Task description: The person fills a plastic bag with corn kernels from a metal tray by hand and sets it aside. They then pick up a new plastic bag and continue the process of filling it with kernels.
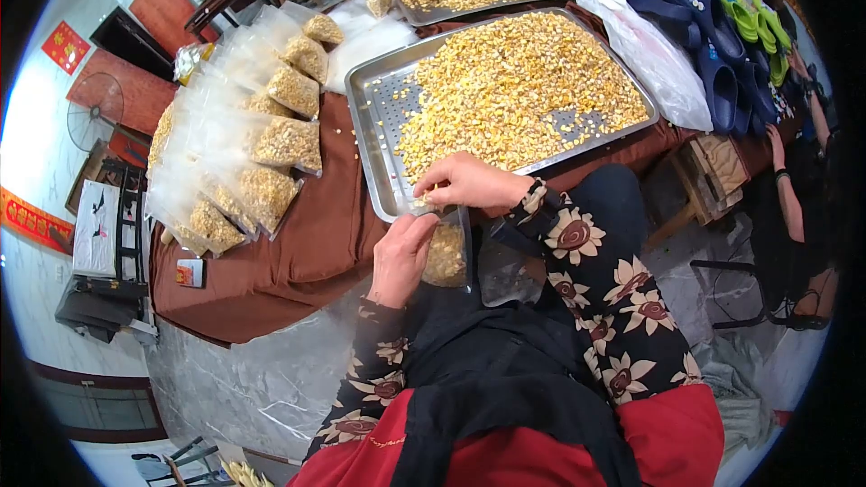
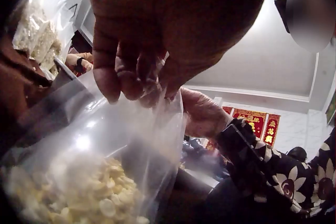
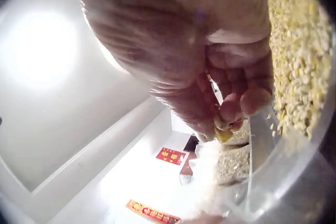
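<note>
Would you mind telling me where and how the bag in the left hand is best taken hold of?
Probably the bag is best pinched by its upper edge, from above: kernels fill its lower part, while the part above them looks thin and loose. The left hand grips it up there.

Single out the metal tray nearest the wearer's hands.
The front tray, its corner close to the left hand and right hand; the back tray lies beyond it.

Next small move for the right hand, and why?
Probably let the right hand drop its pinched kernels into the clear bag: its fingertips are near the bag's top, the left hand grips there, and film shows above the contents.
</note>
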Available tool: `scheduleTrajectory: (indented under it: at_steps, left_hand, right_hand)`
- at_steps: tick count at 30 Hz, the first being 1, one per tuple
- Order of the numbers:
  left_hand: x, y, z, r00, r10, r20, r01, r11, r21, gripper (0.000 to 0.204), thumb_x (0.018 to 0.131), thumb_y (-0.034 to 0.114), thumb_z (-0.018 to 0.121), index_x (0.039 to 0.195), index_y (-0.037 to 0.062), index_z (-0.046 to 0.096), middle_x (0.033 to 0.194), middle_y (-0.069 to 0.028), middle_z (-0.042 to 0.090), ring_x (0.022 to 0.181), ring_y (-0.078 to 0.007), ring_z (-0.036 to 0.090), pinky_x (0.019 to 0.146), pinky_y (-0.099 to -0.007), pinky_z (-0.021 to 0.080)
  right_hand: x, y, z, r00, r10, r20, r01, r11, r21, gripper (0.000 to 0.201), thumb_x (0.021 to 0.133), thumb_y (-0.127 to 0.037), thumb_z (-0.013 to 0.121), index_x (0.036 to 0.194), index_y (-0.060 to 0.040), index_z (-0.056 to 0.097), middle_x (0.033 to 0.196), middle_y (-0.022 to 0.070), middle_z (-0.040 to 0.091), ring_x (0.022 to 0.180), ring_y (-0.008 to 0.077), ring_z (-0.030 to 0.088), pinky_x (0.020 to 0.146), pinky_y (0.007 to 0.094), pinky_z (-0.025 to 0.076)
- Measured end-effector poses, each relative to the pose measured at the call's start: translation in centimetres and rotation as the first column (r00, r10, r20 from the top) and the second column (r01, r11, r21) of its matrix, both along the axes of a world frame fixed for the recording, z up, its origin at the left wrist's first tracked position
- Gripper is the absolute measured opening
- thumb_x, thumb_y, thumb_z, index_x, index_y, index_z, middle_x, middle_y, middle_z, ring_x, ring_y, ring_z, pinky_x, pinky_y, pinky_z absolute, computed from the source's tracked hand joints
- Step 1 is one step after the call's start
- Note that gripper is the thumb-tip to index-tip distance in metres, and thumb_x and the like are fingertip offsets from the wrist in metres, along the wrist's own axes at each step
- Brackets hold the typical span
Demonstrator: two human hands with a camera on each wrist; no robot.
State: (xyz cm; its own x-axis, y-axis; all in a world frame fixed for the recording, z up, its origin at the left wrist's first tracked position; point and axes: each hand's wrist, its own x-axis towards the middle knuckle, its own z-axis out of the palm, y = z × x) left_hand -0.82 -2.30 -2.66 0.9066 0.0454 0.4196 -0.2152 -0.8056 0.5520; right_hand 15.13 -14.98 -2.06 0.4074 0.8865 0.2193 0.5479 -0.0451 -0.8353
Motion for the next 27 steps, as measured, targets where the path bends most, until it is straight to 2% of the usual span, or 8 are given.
scheduleTrajectory:
  at_steps: [8,10,12,14,15,17,20,27]
  left_hand:
    - [-0.1,0.0,0.0,1.0,0.014,-0.01,-0.014,1.0,0.0,0.012,0.087,0.006,0.06,0.099,0.0049,0.062,0.079,-0.0133,0.055,0.073,-0.0326,0.058,0.064,-0.0356,0.047]
    - [-0.1,0.2,0.0,0.999,0.019,-0.026,-0.019,1.0,-0.001,0.012,0.086,0.006,0.06,0.099,0.005,0.062,0.079,-0.0133,0.055,0.073,-0.0326,0.058,0.064,-0.0355,0.047]
    - [-0.2,0.3,0.0,0.999,0.032,-0.039,-0.032,0.999,-0.002,0.013,0.086,0.006,0.061,0.099,0.005,0.063,0.079,-0.0133,0.055,0.074,-0.0326,0.058,0.063,-0.0354,0.047]
    - [-0.3,0.3,-0.1,1.0,0.014,0.006,-0.014,1.0,-0.014,0.013,0.086,0.006,0.061,0.099,0.005,0.063,0.08,-0.0134,0.055,0.073,-0.0325,0.058,0.063,-0.0354,0.047]
    - [-0.3,0.3,-0.2,1.0,0.015,0.01,-0.015,1.0,-0.012,0.013,0.086,0.006,0.061,0.099,0.005,0.063,0.08,-0.0134,0.055,0.073,-0.0325,0.058,0.063,-0.0354,0.047]
    - [-0.1,0.3,-0.2,0.999,0.012,0.037,-0.013,1.0,0.006,0.015,0.084,0.007,0.061,0.099,0.0082,0.062,0.077,-0.011,0.054,0.074,-0.0306,0.058,0.062,-0.0392,0.047]
    - [0.0,0.2,-0.2,1.0,0.016,0.004,-0.016,1.0,0.02,0.015,0.084,0.006,0.061,0.099,0.0079,0.062,0.078,-0.0112,0.054,0.074,-0.0307,0.058,0.062,-0.0393,0.047]
    - [0.3,0.0,-0.4,1.0,0.007,-0.025,-0.007,1.0,-0.014,0.015,0.083,0.005,0.062,0.099,0.0071,0.062,0.079,-0.0119,0.055,0.075,-0.0315,0.059,0.063,-0.0387,0.047]
  right_hand:
    - [0.9,-1.0,1.0,0.99,0.124,-0.067,-0.131,0.986,-0.106,0.025,0.076,-0.016,0.062,0.098,-0.0051,0.071,0.092,0.0139,0.07,0.086,0.0216,0.067,0.077,0.0325,0.051]
    - [2.3,-1.4,0.7,0.997,-0.042,-0.065,0.043,0.999,0.004,0.024,0.077,-0.016,0.061,0.096,-0.0049,0.071,0.088,0.0123,0.07,0.081,0.0226,0.067,0.075,0.0311,0.051]
    - [5.1,-2.2,-0.9,0.993,-0.112,-0.045,0.108,0.99,-0.086,0.033,0.078,-0.021,0.063,0.107,-0.0069,0.067,0.1,0.0125,0.068,0.094,0.0233,0.064,0.083,0.0336,0.049]
    - [6.7,-2.9,-2.3,0.819,-0.249,0.517,0.332,0.94,-0.075,0.049,0.077,-0.03,0.068,0.121,-0.0113,0.06,0.119,0.0164,0.059,0.11,0.0286,0.056,0.09,0.0389,0.045]
    - [6.8,-3.0,-2.6,0.818,-0.248,0.519,0.331,0.941,-0.072,0.049,0.077,-0.03,0.068,0.121,-0.0113,0.06,0.119,0.0164,0.059,0.11,0.0286,0.056,0.09,0.0389,0.045]
    - [6.6,-3.4,-2.7,0.805,-0.173,0.567,0.427,0.832,-0.353,0.061,0.073,-0.034,0.072,0.128,-0.015,0.053,0.126,0.0196,0.05,0.118,0.0353,0.047,0.095,0.0438,0.042]
    - [7.0,-3.2,-2.0,0.89,-0.114,0.441,0.324,0.839,-0.438,0.057,0.071,-0.033,0.075,0.121,-0.0135,0.056,0.118,0.0202,0.052,0.112,0.0387,0.049,0.091,0.0451,0.044]
    - [8.1,-3.3,-4.3,0.868,-0.365,0.338,0.405,0.912,-0.056,0.019,0.076,-0.012,0.06,0.092,-0.0045,0.067,0.086,0.0155,0.064,0.089,0.0347,0.06,0.082,0.0413,0.048]
